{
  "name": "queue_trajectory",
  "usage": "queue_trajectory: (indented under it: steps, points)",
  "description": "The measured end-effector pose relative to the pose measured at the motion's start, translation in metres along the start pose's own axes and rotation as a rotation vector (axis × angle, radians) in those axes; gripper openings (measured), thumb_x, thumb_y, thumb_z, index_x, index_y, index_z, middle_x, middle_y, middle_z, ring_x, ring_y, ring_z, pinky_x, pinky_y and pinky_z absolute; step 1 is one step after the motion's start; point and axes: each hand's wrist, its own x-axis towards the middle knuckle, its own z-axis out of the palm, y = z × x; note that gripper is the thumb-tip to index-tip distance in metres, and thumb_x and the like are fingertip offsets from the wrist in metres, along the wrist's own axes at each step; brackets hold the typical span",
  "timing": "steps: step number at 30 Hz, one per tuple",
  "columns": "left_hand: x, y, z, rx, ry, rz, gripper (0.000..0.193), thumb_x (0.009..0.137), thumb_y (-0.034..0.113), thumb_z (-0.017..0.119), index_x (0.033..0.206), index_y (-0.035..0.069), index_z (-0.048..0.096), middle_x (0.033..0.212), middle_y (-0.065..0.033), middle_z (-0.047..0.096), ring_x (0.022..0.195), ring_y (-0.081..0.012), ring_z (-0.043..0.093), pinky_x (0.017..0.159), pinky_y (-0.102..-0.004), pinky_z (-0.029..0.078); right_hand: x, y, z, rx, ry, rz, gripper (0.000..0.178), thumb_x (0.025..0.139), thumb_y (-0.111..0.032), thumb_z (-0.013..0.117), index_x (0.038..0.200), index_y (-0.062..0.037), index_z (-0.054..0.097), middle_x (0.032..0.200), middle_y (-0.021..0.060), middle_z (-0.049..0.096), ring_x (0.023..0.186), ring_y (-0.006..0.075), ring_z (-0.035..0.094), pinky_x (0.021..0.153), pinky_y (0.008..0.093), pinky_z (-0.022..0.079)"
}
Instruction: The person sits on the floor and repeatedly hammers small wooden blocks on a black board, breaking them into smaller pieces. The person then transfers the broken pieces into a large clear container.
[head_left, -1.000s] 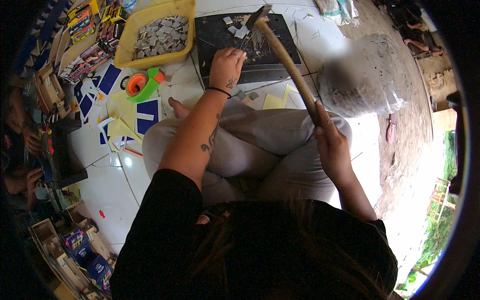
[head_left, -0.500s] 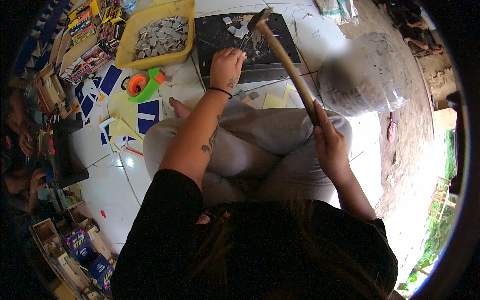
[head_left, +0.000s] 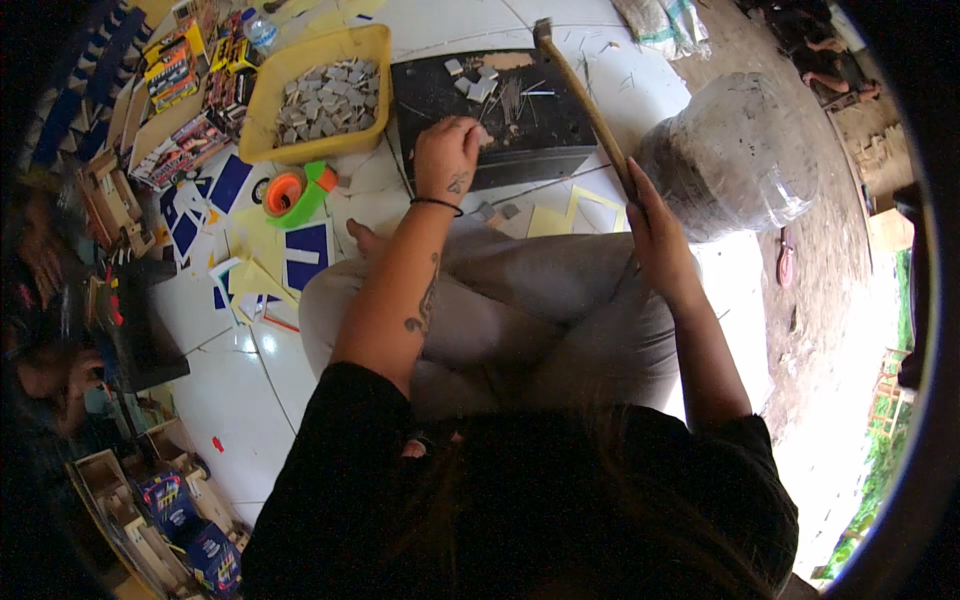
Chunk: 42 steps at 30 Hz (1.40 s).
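A hammer with a long wooden handle is gripped in my right hand; its head is raised near the far right corner of a low black block. Over the near left part of that block, my left hand is closed, fingers curled downward. Whatever the fingertips pinch is hidden from this view. Beyond them lie several small grey-faced square pieces. Thin nails are scattered beside these pieces, on the block's top.
Left of the block stands a yellow tub of similar squares. Green and orange tape rolls and cut paper lie on the tiles. A plastic-wrapped bundle sits at the right. Another person's hand shows at far left.
The hammer's head has swung away from above the squares toward the block's far right corner. My left hand stays closed over the block, with the fingers curled further in.
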Motion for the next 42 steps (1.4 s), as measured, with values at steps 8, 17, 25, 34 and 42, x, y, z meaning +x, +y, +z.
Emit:
queue_trajectory:
  steps: [8, 17, 25, 34, 42]
  points:
    - [0.041, -0.090, -0.117, 0.586, 0.017, -0.351, 0.017, 0.072, 0.023, 0.067, 0.086, 0.013, 0.069, 0.081, -0.0084, 0.064, 0.079, -0.0300, 0.061, 0.071, -0.0413, 0.047, 0.070, 0.073, 0.039, -0.278, -0.166, 0.226, 0.046, 0.085, -0.008, 0.050, 0.129, -0.0106, 0.040, 0.111, 0.0235, 0.052, 0.100, 0.0422, 0.053, 0.086, 0.0466, 0.044]
    - [0.071, -0.053, -0.051, 0.369, -0.193, -0.063, 0.044, 0.076, 0.030, 0.067, 0.114, 0.009, 0.059, 0.104, -0.0142, 0.060, 0.100, -0.0344, 0.054, 0.089, -0.0438, 0.043, 0.146, 0.041, 0.069, -0.708, -0.193, -0.182, 0.027, 0.079, -0.018, 0.061, 0.105, -0.0119, 0.063, 0.109, 0.0071, 0.054, 0.109, 0.0253, 0.047, 0.089, 0.0393, 0.039]
    - [0.076, -0.023, 0.009, 0.401, -0.254, 0.059, 0.024, 0.072, 0.021, 0.069, 0.094, 0.014, 0.065, 0.098, -0.0063, 0.059, 0.096, -0.0275, 0.053, 0.078, -0.0423, 0.044, 0.216, 0.044, 0.110, -1.150, -0.446, -0.550, 0.015, 0.077, -0.017, 0.055, 0.078, -0.0115, 0.069, 0.089, 0.0054, 0.065, 0.100, 0.0211, 0.056, 0.087, 0.0355, 0.040]
    - [0.042, -0.010, -0.018, -0.002, -0.138, 0.052, 0.014, 0.068, 0.004, 0.068, 0.081, 0.006, 0.061, 0.073, -0.0083, 0.062, 0.073, -0.0251, 0.059, 0.068, -0.0359, 0.047, 0.189, 0.042, 0.094, -0.017, -0.167, -0.010, 0.011, 0.068, -0.009, 0.065, 0.072, -0.0007, 0.058, 0.068, 0.0084, 0.061, 0.065, 0.0210, 0.061, 0.058, 0.0345, 0.048]
    - [0.003, -0.002, -0.035, 0.060, -0.179, -0.004, 0.012, 0.069, 0.009, 0.066, 0.081, 0.011, 0.066, 0.079, -0.0031, 0.058, 0.084, -0.0245, 0.054, 0.075, -0.0402, 0.040, 0.147, 0.031, 0.117, 0.610, -0.109, 0.272, 0.014, 0.077, -0.003, 0.063, 0.091, 0.0008, 0.060, 0.080, 0.0054, 0.063, 0.072, 0.0098, 0.058, 0.066, 0.0226, 0.046]
